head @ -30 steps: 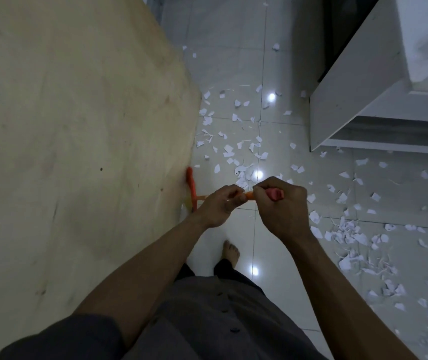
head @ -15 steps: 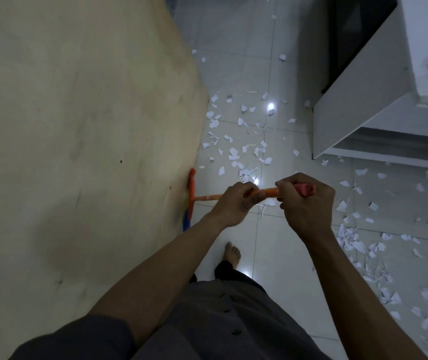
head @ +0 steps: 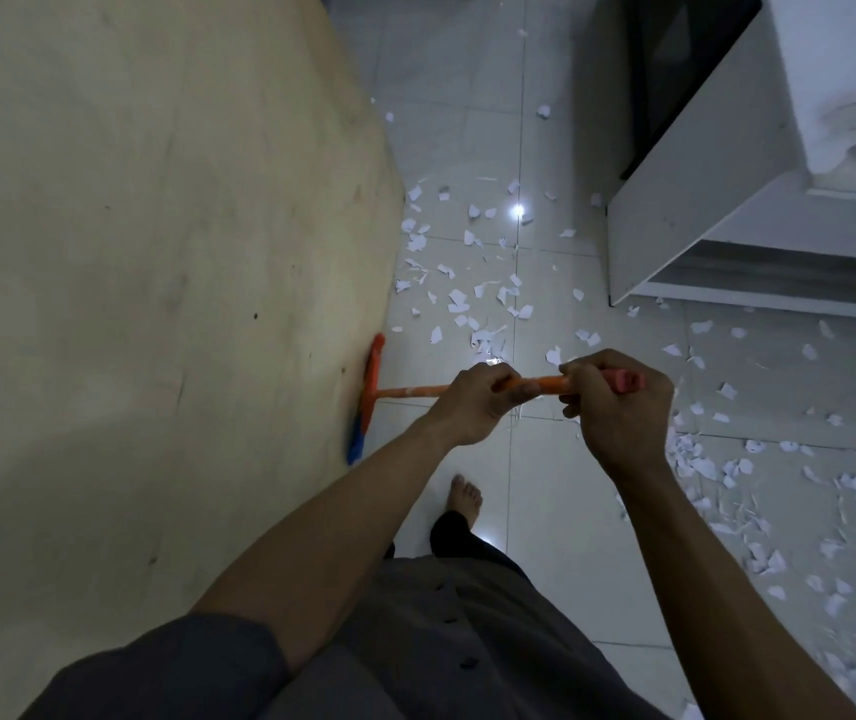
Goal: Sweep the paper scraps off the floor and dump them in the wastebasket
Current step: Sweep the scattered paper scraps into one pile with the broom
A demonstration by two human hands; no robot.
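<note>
Both hands hold an orange broom handle (head: 418, 391) that runs level across the middle of the view. My left hand (head: 472, 402) grips it mid-shaft and my right hand (head: 618, 407) grips it near the pink end cap (head: 626, 380). The orange broom head (head: 371, 376) with blue bristles (head: 357, 444) sits at the foot of the beige wall. White paper scraps (head: 467, 298) litter the tiles ahead, and a denser spread of them (head: 727, 470) lies to my right. No wastebasket is in sight.
A beige wall (head: 129, 304) fills the left side. White furniture (head: 701, 200) with a dark opening stands at the upper right, its base on the floor. My bare foot (head: 464, 498) is on the grey tiled floor (head: 545, 511) below my hands.
The broom head has slid down along the wall and its blue bristles now show. Both hands moved slightly right along with the handle, keeping their grip.
</note>
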